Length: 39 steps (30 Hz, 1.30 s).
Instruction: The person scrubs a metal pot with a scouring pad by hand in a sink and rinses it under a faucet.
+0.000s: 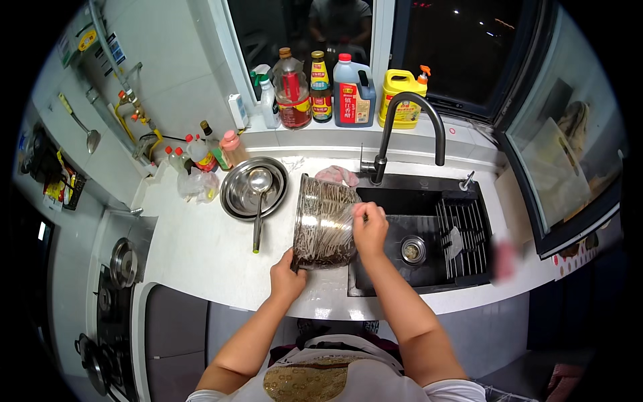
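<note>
A metal pot point(325, 224) lies tipped on its side at the counter's edge by the sink, its shiny wall streaked with brown marks. My left hand point(288, 276) is closed on the pot near its rim, at a dark part that looks like a handle. My right hand point(370, 228) is closed against the pot's right side. Something thin and see-through shows by its fingertips, too unclear to name. Behind the pot lies a crumpled pink cloth point(338, 175).
A black sink point(395, 234) with a tall black faucet point(439, 134) and a drying rack point(462, 234) is at right. Stacked metal bowls point(228, 194) with a ladle point(260, 181) stand left of the pot. Bottles point(291, 94) line the sill. A stove point(110, 315) is far left.
</note>
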Tool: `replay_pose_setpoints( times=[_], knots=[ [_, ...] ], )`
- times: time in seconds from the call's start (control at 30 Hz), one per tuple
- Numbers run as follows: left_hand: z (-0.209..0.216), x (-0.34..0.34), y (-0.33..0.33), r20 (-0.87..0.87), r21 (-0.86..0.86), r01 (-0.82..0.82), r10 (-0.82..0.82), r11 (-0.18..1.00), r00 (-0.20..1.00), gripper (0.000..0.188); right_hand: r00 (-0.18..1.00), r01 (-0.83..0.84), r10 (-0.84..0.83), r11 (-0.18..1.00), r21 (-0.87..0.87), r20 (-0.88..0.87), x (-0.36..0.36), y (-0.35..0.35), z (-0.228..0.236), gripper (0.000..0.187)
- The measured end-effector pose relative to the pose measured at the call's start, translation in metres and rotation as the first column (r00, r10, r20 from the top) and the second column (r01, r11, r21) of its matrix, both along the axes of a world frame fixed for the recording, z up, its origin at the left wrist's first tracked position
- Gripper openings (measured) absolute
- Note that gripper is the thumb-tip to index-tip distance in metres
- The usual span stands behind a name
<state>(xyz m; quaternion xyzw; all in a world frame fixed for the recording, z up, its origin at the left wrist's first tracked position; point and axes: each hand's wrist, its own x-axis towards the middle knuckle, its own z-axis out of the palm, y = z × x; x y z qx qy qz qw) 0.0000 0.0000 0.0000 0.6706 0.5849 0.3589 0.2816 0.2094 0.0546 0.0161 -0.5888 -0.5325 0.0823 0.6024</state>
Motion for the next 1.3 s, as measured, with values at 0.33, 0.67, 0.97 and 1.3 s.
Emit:
replay_pose_setpoints(
  times=[0.33,0.67,0.97,1.3],
  knots=[
    [0.006,0.001,-0.002,-0.015,0.006,-0.009,0.009,1.0,1.0,0.052,0.989,0.024,-0.038,0.995,0.096,0.145,0.003,-0.002,-0.006,0.009],
    [0.026,0.018,0.02,-0.098,-0.051,-0.031,0.026,0.998,0.995,0.052,0.951,-0.088,0.041,0.986,0.14,0.307,-0.013,-0.065,-0.052,0.01],
    [0.035,0.046,0.03,0.087,-0.044,0.1,-0.096,0.994,0.992,0.078,1.0,0.027,-0.027,0.999,0.021,-0.016,-0.011,-0.042,-0.018,0.019],
    [0.031,0.063,0.014,0.048,-0.087,0.114,-0.11,0.99,0.993,0.075,0.991,0.109,-0.107,0.994,0.029,-0.078,0.007,-0.031,-0.034,0.015]
  ],
)
